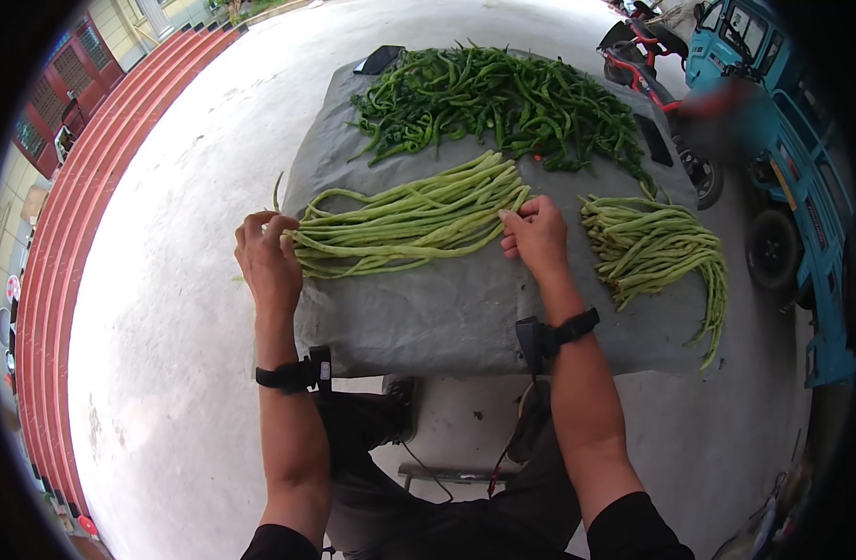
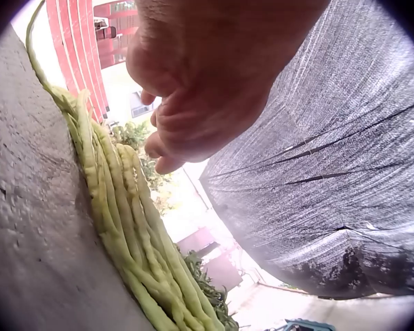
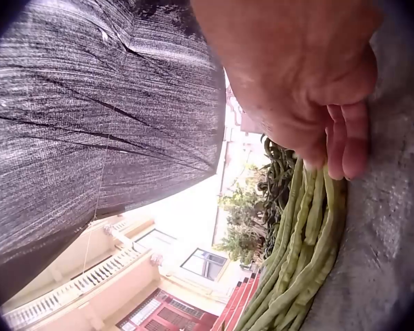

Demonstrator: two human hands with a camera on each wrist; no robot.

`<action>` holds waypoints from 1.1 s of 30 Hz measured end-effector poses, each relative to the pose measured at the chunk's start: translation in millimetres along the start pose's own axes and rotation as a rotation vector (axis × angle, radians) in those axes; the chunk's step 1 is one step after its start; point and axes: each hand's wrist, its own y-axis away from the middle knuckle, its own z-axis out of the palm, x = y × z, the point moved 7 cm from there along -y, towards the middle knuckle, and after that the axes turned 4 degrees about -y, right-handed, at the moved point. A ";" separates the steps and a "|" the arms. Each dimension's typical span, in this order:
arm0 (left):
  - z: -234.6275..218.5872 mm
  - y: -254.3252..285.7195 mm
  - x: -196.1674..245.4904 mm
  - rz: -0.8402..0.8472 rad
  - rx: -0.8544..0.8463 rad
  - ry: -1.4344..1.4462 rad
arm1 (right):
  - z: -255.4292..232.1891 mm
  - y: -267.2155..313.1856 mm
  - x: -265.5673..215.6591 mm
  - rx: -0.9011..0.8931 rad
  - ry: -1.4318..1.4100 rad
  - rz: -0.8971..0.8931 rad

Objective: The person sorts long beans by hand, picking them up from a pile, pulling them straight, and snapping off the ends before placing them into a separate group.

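Observation:
A bundle of pale green long beans (image 1: 414, 219) lies across the middle of a table under a grey cloth (image 1: 447, 313). My left hand (image 1: 267, 257) sits at the bundle's left end. Its fingers (image 2: 169, 148) are curled, beside the beans (image 2: 117, 207) and not around them. My right hand (image 1: 535, 233) is at the bundle's right end. Its fingertips (image 3: 341, 148) press on the bean tips (image 3: 307, 227).
A heap of dark green peppers (image 1: 503, 98) fills the back of the table. A second bundle of long beans (image 1: 657, 247) lies at the right, hanging over the edge. A blue vehicle (image 1: 783, 140) and a red scooter (image 1: 647, 61) stand to the right. Concrete ground surrounds the table.

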 end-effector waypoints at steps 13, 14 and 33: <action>-12.8 9.9 101.4 0.254 -0.082 0.416 | -4.9 -3.8 5.1 0.046 -0.035 -0.002; -10.3 12.2 111.6 0.290 -0.146 0.430 | -5.8 -2.9 4.7 0.051 -0.024 0.002; 28.3 37.1 179.6 0.514 -0.291 0.360 | -55.7 3.2 -8.9 0.046 0.056 -0.050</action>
